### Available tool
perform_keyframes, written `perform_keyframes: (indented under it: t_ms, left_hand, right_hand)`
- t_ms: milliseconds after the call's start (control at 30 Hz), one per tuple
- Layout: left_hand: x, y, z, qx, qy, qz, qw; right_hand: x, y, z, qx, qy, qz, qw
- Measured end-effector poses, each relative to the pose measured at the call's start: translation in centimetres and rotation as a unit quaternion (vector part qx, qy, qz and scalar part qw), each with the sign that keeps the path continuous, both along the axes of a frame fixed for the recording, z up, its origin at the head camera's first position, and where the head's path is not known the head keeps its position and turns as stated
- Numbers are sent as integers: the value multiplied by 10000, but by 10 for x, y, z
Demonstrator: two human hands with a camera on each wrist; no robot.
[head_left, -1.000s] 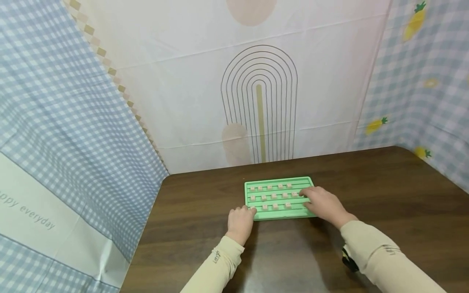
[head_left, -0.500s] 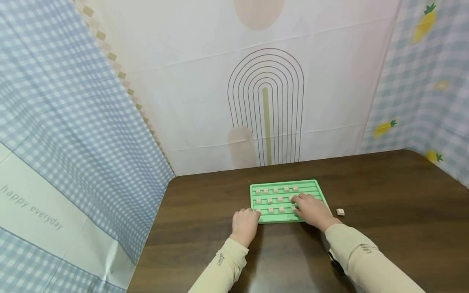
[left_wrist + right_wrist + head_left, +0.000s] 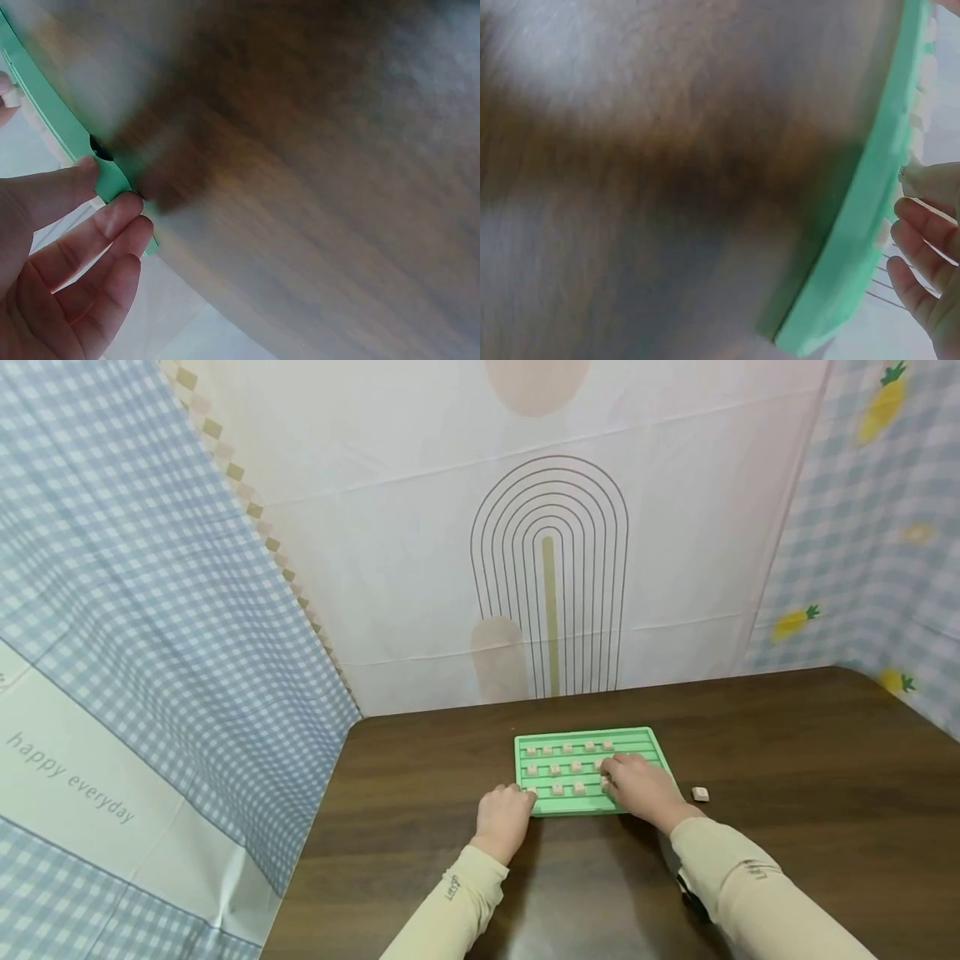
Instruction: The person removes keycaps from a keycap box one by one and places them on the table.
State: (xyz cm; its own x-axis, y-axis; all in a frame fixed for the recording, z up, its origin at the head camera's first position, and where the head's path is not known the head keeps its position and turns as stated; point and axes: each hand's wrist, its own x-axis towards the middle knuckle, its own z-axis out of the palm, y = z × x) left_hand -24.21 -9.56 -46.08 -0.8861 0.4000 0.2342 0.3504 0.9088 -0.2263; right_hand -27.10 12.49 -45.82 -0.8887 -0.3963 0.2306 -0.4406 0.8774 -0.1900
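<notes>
right hand (image 3: 641,791) lower on ridged green tray (image 3: 645,739)

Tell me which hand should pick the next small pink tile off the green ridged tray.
Right, probably. The right hand already rests over the small pink tiles on the green ridged tray, while the left hand holds the tray's near left corner, steadying it.
</notes>
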Motion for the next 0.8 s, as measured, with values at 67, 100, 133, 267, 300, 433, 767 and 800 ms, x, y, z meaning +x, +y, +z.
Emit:
perform_keyframes:
  t_ms: [67,100,133,267,300,433,767,800]
  left_hand:
    - [0,1,1,25,9,-15,10000]
    - [-1,2,1,40,16,-28,10000]
    - [-1,2,1,44,2,-34,10000]
    - [-1,3,0,19,-118,-19,9999]
    - [-1,2,0,10,-147,-15,9999]
    - [-1,0,-2,-41,-107,-53,9999]
    - [-2,-2,-5,3,17,-91,10000]
    - [-2,-2,-5,14,16,-114,9999]
  right_hand:
    - [0,8,7,-125,-91,-91,9998]
    - [0,13,12,-177,-123,-151,9997]
    - [0,19,16,-225,-148,-205,9994]
    - [4,52,29,-452,-131,-410,9981]
    - [5,63,31,-514,-120,-472,9975]
    - [12,107,28,-702,-274,-806,9939]
    - [21,149,-3,-374,-1143,-844,9892]
    - [21,147,-5,-392,-1117,-820,9896]
